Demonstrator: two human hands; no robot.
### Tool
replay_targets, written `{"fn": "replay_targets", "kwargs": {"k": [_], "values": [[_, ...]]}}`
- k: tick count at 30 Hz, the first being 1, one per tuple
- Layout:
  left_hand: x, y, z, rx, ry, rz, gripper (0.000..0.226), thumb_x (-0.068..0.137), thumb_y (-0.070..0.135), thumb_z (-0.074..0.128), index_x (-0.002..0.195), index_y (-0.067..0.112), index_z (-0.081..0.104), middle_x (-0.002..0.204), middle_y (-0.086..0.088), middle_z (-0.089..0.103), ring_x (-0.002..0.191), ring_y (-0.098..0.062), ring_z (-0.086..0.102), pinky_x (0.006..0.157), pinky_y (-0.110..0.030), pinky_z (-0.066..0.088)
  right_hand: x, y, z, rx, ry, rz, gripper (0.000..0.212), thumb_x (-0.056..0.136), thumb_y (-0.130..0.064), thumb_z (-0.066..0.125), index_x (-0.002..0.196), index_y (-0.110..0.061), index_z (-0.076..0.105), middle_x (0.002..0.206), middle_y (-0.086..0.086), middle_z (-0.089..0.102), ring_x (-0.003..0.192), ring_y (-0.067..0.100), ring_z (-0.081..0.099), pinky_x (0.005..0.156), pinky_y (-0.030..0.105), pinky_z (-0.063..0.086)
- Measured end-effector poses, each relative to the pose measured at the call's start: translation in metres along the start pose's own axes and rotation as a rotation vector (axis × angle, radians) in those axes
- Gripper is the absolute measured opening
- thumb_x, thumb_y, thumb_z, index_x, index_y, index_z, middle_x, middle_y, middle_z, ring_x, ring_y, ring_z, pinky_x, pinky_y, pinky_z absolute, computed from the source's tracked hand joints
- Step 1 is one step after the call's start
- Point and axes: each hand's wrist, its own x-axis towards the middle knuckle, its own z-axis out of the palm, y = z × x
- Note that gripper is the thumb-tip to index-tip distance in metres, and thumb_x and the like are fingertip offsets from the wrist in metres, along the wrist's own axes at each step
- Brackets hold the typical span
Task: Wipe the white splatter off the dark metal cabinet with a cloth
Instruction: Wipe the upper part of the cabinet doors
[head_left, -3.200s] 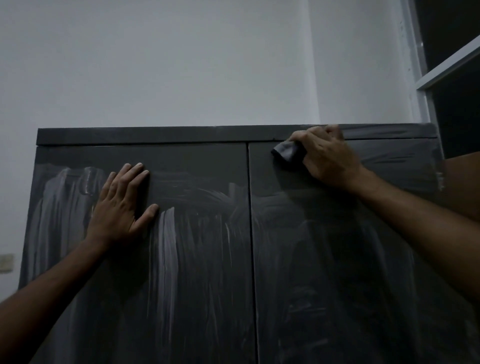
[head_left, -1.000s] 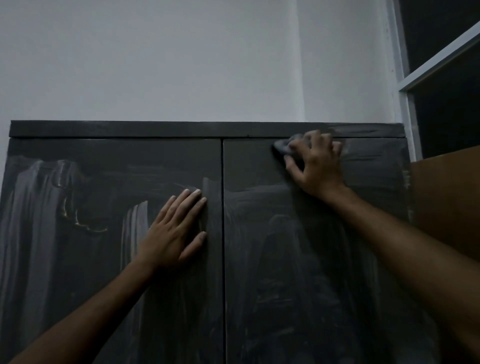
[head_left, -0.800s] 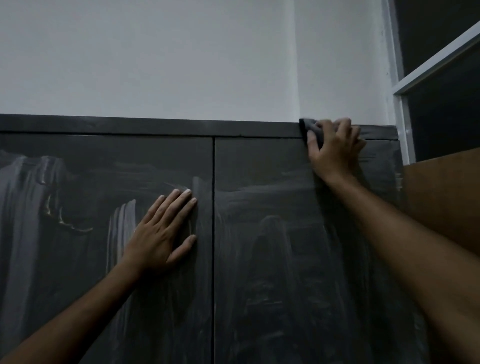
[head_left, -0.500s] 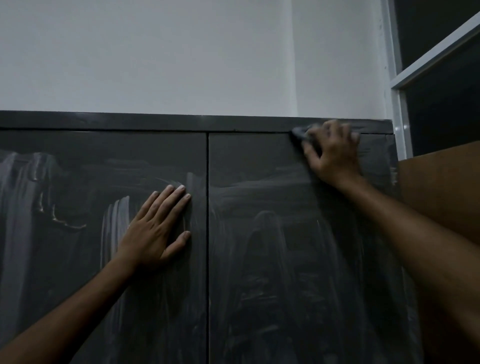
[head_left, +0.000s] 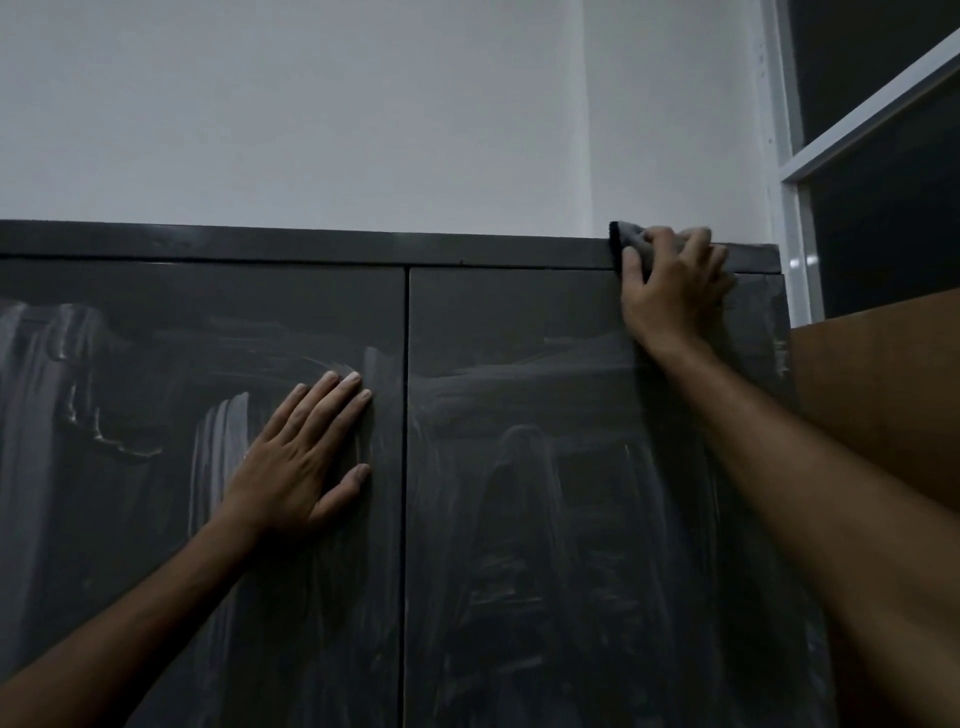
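One cloth (head_left: 626, 235), dark, bunched under the curled fingers of your right hand (head_left: 670, 291) at the cabinet (head_left: 519, 571) top trim. White splatter (head_left: 223, 441) lies below and leftward, streaks running vertically. Your left hand (head_left: 301, 462), flat and empty, sits nearer them.

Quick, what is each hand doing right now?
Left hand: open, flat on the cabinet's left door.
Right hand: fingers curled round the cloth, holding it at the cabinet's top edge.
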Motion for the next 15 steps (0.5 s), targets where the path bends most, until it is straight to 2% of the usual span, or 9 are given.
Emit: {"fn": "replay_targets", "kwargs": {"k": [1, 4, 5, 6, 10, 11, 13, 15], "values": [[0.000, 0.000, 0.000, -0.002, 0.001, 0.000, 0.082, 0.101, 0.059, 0.034, 0.165, 0.010, 0.021, 0.174, -0.011, 0.014, 0.162, -0.025, 0.008, 0.131, -0.044, 0.006, -0.006, -0.007, 0.002, -0.004, -0.005, -0.031, 0.036, 0.098, -0.051, 0.048, 0.122, -0.025, 0.058, 0.130, 0.015, 0.047, 0.121, 0.039, 0.044, 0.099, 0.053, 0.037], [-0.001, -0.001, 0.002, -0.009, 0.004, 0.005, 0.082, 0.101, 0.060, 0.034, 0.165, 0.010, 0.021, 0.174, -0.011, 0.014, 0.162, -0.025, 0.009, 0.131, -0.046, 0.009, -0.038, 0.006, 0.000, -0.030, -0.059, -0.445, 0.033, 0.094, -0.047, 0.054, 0.117, -0.025, 0.062, 0.123, 0.013, 0.051, 0.113, 0.035, 0.047, 0.091, 0.048, 0.036], [0.000, -0.002, 0.002, -0.010, 0.004, 0.006, 0.082, 0.101, 0.060, 0.034, 0.165, 0.010, 0.021, 0.174, -0.011, 0.014, 0.162, -0.025, 0.009, 0.131, -0.047, 0.010, -0.040, 0.020, -0.003, -0.042, -0.085, -0.532, 0.033, 0.092, -0.047, 0.054, 0.115, -0.025, 0.063, 0.121, 0.013, 0.051, 0.111, 0.035, 0.047, 0.089, 0.047, 0.036], [0.000, -0.002, 0.002, -0.009, 0.005, 0.008, 0.082, 0.101, 0.060, 0.034, 0.165, 0.010, 0.021, 0.174, -0.011, 0.013, 0.162, -0.025, 0.009, 0.131, -0.047, 0.010, -0.035, 0.033, -0.006, -0.054, -0.080, -0.528, 0.034, 0.091, -0.047, 0.053, 0.115, -0.025, 0.063, 0.120, 0.013, 0.051, 0.111, 0.035, 0.048, 0.089, 0.047, 0.036], [-0.001, -0.001, 0.002, -0.009, 0.012, 0.008, 0.082, 0.101, 0.060, 0.035, 0.165, 0.010, 0.022, 0.174, -0.010, 0.014, 0.162, -0.026, 0.010, 0.131, -0.048, 0.011, 0.006, 0.036, -0.005, -0.006, 0.022, -0.007, 0.035, 0.097, -0.049, 0.047, 0.120, -0.025, 0.057, 0.129, 0.014, 0.047, 0.121, 0.038, 0.044, 0.100, 0.051, 0.035], [-0.001, -0.001, 0.002, -0.008, 0.008, 0.007, 0.082, 0.101, 0.060, 0.035, 0.165, 0.011, 0.022, 0.174, -0.010, 0.013, 0.162, -0.025, 0.010, 0.131, -0.047, 0.011, 0.006, 0.029, -0.003, 0.005, 0.019, 0.021, 0.034, 0.098, -0.050, 0.047, 0.120, -0.026, 0.056, 0.130, 0.014, 0.046, 0.121, 0.038, 0.043, 0.100, 0.051, 0.035], [-0.002, -0.002, 0.001, -0.005, 0.004, 0.008, 0.082, 0.101, 0.060, 0.034, 0.165, 0.011, 0.021, 0.174, -0.010, 0.013, 0.162, -0.025, 0.009, 0.131, -0.046, 0.010, -0.010, 0.022, -0.002, 0.010, 0.007, -0.146, 0.033, 0.098, -0.049, 0.049, 0.119, -0.026, 0.058, 0.126, 0.015, 0.048, 0.117, 0.036, 0.044, 0.096, 0.050, 0.036], [-0.001, -0.001, 0.000, 0.002, 0.002, 0.008, 0.081, 0.101, 0.059, 0.035, 0.165, 0.010, 0.023, 0.174, -0.011, 0.015, 0.162, -0.025, 0.010, 0.131, -0.046, 0.009, -0.030, 0.039, -0.007, -0.015, -0.050, -0.459, 0.033, 0.094, -0.047, 0.053, 0.117, -0.024, 0.062, 0.121, 0.014, 0.051, 0.112, 0.034, 0.046, 0.090, 0.047, 0.035]]}}
